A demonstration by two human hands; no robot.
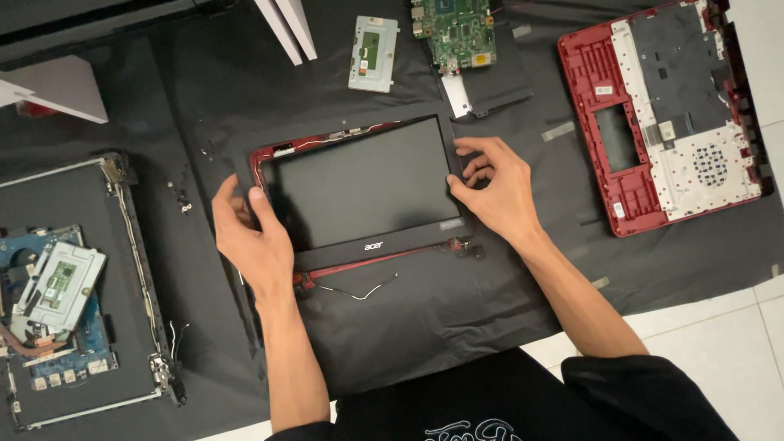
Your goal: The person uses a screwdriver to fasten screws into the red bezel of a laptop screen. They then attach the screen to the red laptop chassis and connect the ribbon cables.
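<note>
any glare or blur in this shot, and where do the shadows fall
Head view: sharp overall, no motion blur on the left hand or right hand; the laptop screen is dark matte with no glare; soft shadows under both hands; the white floor tiles at the lower right are bright, nearly washed out.
</note>
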